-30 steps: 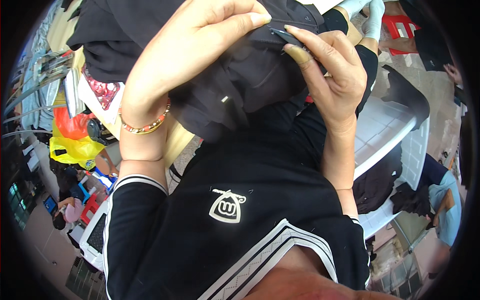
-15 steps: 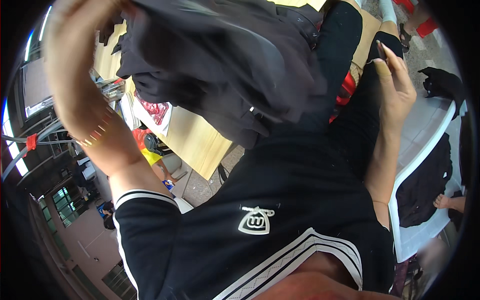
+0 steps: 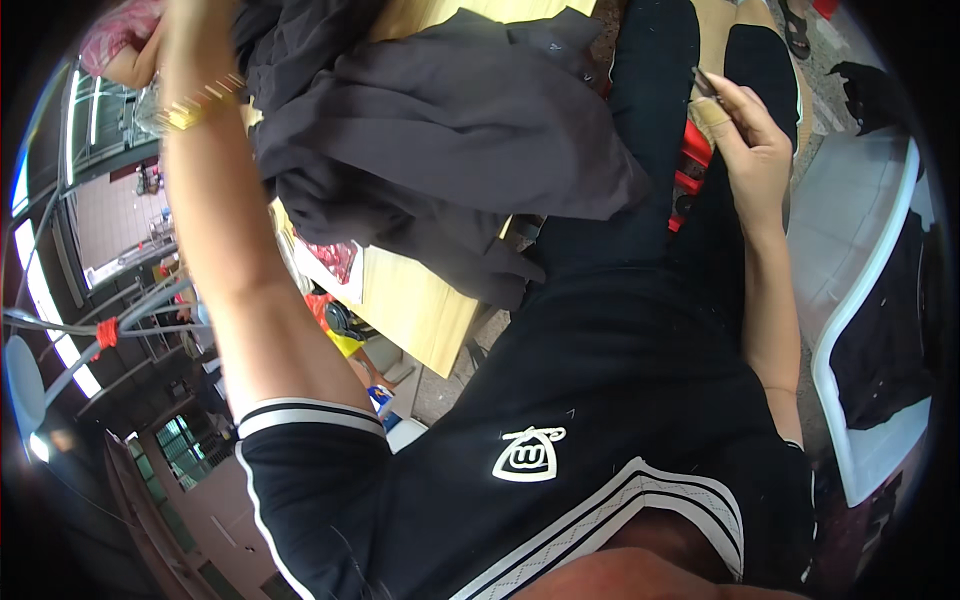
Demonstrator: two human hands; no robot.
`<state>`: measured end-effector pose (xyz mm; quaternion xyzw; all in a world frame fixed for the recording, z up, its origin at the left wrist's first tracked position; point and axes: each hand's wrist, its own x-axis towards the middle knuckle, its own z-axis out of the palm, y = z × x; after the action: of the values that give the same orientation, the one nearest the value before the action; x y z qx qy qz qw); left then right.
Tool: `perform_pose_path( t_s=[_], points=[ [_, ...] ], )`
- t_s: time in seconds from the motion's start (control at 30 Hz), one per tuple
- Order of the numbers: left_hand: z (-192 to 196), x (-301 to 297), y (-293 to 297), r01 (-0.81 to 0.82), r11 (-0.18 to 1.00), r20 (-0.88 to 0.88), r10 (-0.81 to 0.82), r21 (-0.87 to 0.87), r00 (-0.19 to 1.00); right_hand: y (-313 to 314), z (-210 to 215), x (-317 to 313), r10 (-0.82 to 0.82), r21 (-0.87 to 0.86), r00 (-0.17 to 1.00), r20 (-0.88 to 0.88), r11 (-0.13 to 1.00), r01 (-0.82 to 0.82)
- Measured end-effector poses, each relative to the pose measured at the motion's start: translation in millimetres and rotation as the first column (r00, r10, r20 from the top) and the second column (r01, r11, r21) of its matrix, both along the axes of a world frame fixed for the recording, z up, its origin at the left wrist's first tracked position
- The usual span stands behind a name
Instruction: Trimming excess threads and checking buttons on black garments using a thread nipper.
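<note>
A dark grey cloth garment (image 3: 460, 125) lies in loose folds over the table edge and reaches my lap. My left hand (image 3: 200, 25) is raised at the top edge beside the cloth, blurred and cut off, with its fingers out of sight. On that wrist sits a gold-coloured bracelet (image 3: 195, 108). Over my thigh, apart from the garment, my right hand (image 3: 750, 135) is closed in a pinch on a small dark pointed tool (image 3: 704, 82), mostly hidden by the fingers. A tan covering (image 3: 712, 115) wraps the right thumb.
The light wooden table (image 3: 420, 315) carries a red patterned packet (image 3: 330, 262). At my right stands a white plastic tub (image 3: 835, 400) with dark cloth (image 3: 885, 335) in it. Red parts (image 3: 690, 165) show between my legs. A person's arm (image 3: 135, 65) appears at the upper left.
The grey garment has dropped from its raised, blurred sweep and now lies flatter over the table and my lap. My left arm has straightened upward; the right hand keeps its pinch.
</note>
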<state>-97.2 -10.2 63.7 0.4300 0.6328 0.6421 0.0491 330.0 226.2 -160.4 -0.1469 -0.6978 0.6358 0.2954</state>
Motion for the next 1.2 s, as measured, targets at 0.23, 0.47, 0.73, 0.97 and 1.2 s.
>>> perform_pose_path(
  t_s=[0.23,0.47,0.73,0.97,1.2],
  points=[
    [-113,205,42,-0.097,0.577,-0.364,-0.369,-0.811,0.855,-21,-5,-10,0.131,-0.002,0.989,0.062,0.991,-0.131],
    [-86,215,10,-0.19,0.554,-0.396,-0.279,-0.811,0.875,-60,-6,-2,0.555,-0.175,0.813,0.177,0.83,-0.529],
    [-69,235,-39,-0.108,0.501,-0.259,-0.241,-0.859,0.935,-63,16,3,0.816,-0.169,0.562,0.136,0.578,-0.799],
    [-95,241,8,-0.298,0.608,-0.619,-0.426,-0.736,0.659,-56,8,1,0.674,-0.132,0.728,0.125,0.738,-0.662],
    [-97,249,30,-0.02,0.43,-0.17,-0.314,-0.903,0.934,-47,7,3,0.391,-0.089,0.918,0.063,0.919,-0.385]
  ],
)
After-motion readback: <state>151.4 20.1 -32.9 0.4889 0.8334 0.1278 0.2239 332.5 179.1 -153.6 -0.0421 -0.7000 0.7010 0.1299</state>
